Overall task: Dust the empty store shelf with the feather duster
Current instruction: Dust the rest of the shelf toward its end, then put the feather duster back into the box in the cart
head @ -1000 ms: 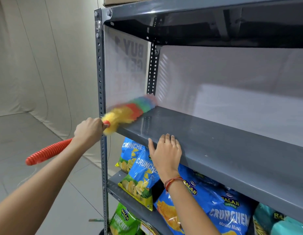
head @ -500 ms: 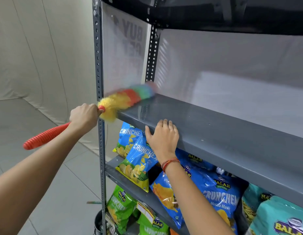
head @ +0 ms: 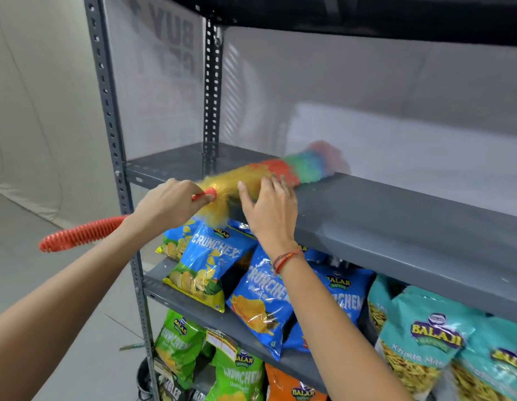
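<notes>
Two hands at work: we record the left hand closed round the orange handle of the feather duster; the right hand open, fingers spread, resting on the front lip of the empty shelf, gripping nothing
Duster position: we find its head lying along the shelf top near the left end, yellow fibres overhanging the front edge just beside the right hand, green and blue tip blurred toward the back panel; the ribbed handle end trails out past the left wrist
Step in hand: we judge a sweep across the shelf surface to be under way; most of the shelf to the right looks not yet reached
Risk one: we note the overhanging fibres sit directly above the blue crisp packets; dust pushed over the lip would likely settle on that stock
Risk two: the right hand lies in the duster's path; a stroke to the right would meet the fingers unless it lifts
Risk three: the long handle swings near the upright post; a wide stroke could knock it
Count: one duster; one empty shelf; we count three blue packets clearly and at least two teal packets, with green and orange packets below, partly cut off, so not counted
Wrist: one red thread band, right side
</notes>
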Motion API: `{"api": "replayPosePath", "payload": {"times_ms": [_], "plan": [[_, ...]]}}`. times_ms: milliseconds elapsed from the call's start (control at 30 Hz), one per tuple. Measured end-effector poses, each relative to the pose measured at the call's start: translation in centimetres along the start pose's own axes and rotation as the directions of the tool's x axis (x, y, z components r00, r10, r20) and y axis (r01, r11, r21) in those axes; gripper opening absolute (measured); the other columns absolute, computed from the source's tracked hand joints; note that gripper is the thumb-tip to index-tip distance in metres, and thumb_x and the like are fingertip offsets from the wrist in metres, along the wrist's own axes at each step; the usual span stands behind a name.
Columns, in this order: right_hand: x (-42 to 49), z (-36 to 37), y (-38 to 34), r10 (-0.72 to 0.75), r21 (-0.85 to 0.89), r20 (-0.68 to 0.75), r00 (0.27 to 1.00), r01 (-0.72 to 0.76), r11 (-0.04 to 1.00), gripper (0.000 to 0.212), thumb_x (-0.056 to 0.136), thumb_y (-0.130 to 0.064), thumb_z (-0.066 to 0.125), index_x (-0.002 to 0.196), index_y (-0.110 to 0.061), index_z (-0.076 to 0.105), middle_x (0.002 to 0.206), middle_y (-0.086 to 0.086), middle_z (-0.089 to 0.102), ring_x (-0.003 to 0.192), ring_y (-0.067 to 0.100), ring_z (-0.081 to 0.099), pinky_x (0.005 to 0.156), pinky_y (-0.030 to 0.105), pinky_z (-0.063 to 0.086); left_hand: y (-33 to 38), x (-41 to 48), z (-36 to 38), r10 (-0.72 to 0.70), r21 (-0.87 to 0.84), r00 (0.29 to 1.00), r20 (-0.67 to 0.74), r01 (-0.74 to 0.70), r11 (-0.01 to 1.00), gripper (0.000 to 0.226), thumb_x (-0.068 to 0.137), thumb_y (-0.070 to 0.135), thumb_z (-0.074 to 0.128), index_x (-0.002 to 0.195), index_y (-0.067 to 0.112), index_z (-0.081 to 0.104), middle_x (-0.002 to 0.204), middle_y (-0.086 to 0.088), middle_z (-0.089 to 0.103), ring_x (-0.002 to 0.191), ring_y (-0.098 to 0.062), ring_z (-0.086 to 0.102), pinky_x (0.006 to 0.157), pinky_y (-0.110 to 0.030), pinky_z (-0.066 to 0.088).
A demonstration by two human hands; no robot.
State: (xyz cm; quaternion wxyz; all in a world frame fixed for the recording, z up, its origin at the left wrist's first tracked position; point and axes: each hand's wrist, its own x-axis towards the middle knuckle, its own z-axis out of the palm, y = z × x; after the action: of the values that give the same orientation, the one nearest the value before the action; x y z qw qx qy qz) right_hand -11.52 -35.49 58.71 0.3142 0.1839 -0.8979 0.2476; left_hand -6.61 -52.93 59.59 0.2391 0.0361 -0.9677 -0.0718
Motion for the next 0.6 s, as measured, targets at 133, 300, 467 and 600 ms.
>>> {"api": "replayPosePath", "payload": {"times_ms": [133,300,467,600], "plan": [[0.3,-2.7,3.6,0.092,-0.026,-0.058,0.994,-0.094,0.995,0.05,0.094,-0.045,0.042,0.107,-0.001,0.062,0.119,0.02,0.063,0.12,0.033,0.051,0.1,0.042,0.043,5.7,0.8,0.8,0.167,-0.1,0.986,0.018,-0.164,0.981,0.05,0.089,0.058,0.042,0.089,0.018,0.072,0.058,-0.008,0.05,0.081,-0.042,0.063,0.061,-0.033,0.042],[-0.1,-7.9,9.8,0.267,-0.015,-0.143,0.953,-0.272,0.962,0.042,0.094,-0.042,0.047,0.094,-0.004,0.067,0.098,0.022,0.071,0.098,0.039,0.061,0.08,0.041,0.048,12.8,1.7,2.0,0.38,-0.252,0.922,0.068,-0.353,0.901,0.051,0.089,0.058,0.044,0.081,0.014,0.07,0.053,-0.007,0.05,0.078,-0.041,0.059,0.061,-0.032,0.042],[-2.3,-15.2,15.7,0.443,-0.037,-0.348,0.826,-0.484,0.874,0.035,0.09,-0.038,0.052,0.092,-0.008,0.07,0.097,0.022,0.072,0.096,0.04,0.061,0.076,0.04,0.049,20.2,2.1,1.9,0.621,-0.419,0.78,0.072,-0.542,0.729,0.048,0.089,0.055,0.047,0.086,0.015,0.073,0.059,-0.01,0.058,0.067,-0.034,0.052,0.068,-0.034,0.047],[-6.7,-20.5,18.1,0.483,-0.062,-0.509,0.713,-0.589,0.805,0.033,0.09,-0.039,0.051,0.088,-0.011,0.07,0.092,0.015,0.074,0.093,0.039,0.061,0.073,0.037,0.049,26.4,1.3,2.4,0.763,-0.495,0.643,0.066,-0.643,0.584,0.045,0.09,0.053,0.048,0.085,0.016,0.073,0.054,-0.007,0.053,0.051,-0.022,0.044,0.059,-0.032,0.042]]}}
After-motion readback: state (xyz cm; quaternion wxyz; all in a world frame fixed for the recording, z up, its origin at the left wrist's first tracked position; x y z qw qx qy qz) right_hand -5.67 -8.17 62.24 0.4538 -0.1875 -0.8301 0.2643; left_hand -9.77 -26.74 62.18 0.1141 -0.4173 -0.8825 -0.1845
